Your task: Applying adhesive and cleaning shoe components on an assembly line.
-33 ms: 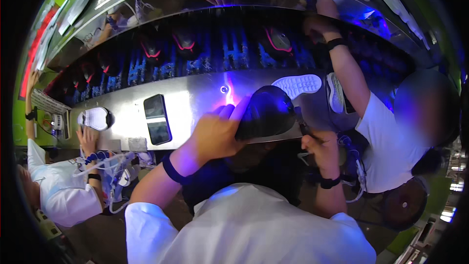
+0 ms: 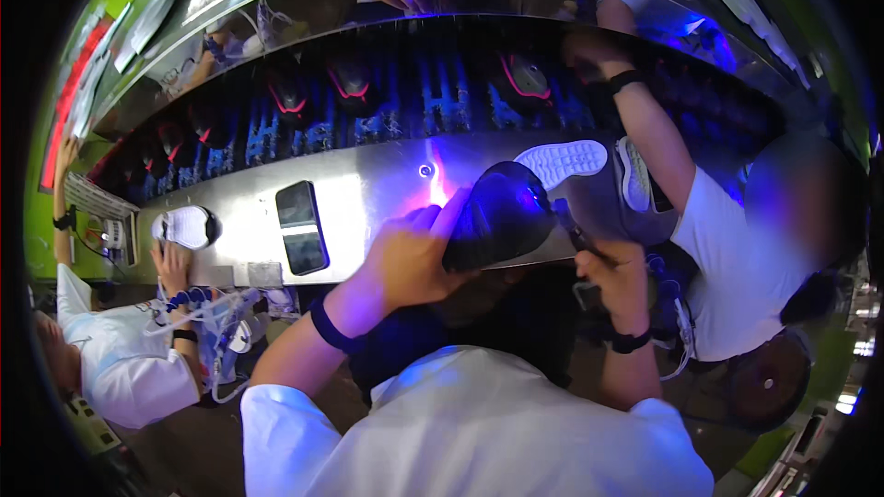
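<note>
My left hand (image 2: 414, 253) is closed on a black shoe upper (image 2: 497, 221), tilted over the near edge of the metal bench (image 2: 359, 170). In my right hand (image 2: 615, 276) is a slim dark handheld tool (image 2: 573, 224), its kind not clear. The fingers are closed round its lower part, and its upper end is close to the upper's right side. Just beyond the upper lies a white shoe sole (image 2: 566, 162), tread up. A second pale sole (image 2: 633, 179) stands on its edge to the right.
A phone (image 2: 302, 228) lies left on the bench. Behind runs a dark conveyor (image 2: 442, 97) carrying black uppers with pink lines (image 2: 350, 78). The right co-worker's arm (image 2: 649, 120) reaches over it. A left co-worker's hand (image 2: 171, 267) touches a white sole (image 2: 184, 225).
My right hand and the tool have shifted slightly right, a little away from the upper. My left hand keeps its hold on the upper.
</note>
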The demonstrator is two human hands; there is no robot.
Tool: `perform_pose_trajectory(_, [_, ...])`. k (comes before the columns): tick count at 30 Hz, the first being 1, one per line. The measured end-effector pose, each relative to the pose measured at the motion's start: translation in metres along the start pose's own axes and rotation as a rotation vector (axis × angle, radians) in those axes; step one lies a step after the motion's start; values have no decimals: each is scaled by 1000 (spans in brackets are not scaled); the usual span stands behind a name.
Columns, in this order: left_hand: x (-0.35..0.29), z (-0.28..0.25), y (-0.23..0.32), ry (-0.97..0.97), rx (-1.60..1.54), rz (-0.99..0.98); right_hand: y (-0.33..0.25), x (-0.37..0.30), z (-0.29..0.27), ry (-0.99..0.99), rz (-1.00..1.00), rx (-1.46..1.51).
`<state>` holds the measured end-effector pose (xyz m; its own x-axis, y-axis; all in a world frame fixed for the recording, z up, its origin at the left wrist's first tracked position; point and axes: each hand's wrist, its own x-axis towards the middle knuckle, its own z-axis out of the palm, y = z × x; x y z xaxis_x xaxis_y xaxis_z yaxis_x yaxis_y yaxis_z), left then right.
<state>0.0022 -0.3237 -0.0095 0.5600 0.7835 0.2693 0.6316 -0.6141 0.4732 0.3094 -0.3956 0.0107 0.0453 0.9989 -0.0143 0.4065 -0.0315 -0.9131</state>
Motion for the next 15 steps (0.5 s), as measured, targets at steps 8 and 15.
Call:
perform_pose_trajectory(8, [-25,2,33,-28,-468,50,-54,5,-19,-70,-231,-10])
perform_pose_trajectory(15, [-29,3,49,-114,-685,-32,-44,-3,-26,-44,-310,24])
